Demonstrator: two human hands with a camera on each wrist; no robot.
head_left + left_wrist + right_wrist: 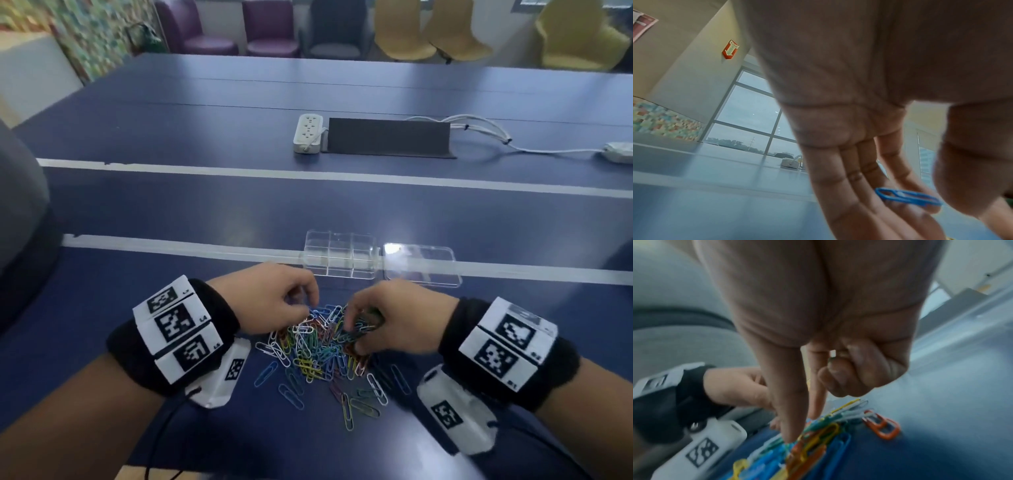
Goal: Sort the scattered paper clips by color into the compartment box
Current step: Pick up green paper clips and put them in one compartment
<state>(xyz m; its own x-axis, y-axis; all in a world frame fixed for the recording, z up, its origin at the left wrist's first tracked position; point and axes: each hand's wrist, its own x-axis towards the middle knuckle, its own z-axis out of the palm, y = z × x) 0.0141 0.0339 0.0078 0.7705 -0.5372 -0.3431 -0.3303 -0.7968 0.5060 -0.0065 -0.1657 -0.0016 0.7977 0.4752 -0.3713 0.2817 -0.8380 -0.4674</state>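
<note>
A heap of mixed-colour paper clips (318,349) lies on the blue table, with both hands at its far edge. My left hand (308,308) pinches a blue paper clip (908,198) between the thumb and the fingers (869,178). My right hand (349,325) points its thumb and forefinger down into the heap (818,434), tips apart. Its other fingers (859,369) are curled, and a bunch of dark green clips (363,327) sits under them. Just beyond the hands stands the clear compartment box (339,255), its lid (421,263) hinged open to the right.
A white power strip (308,133) and a dark cable flap (388,137) lie farther back, with white cables (486,133) running right. White lines (205,169) cross the table. A grey chair back (20,205) stands at the left. Loose clips (349,407) spread toward me.
</note>
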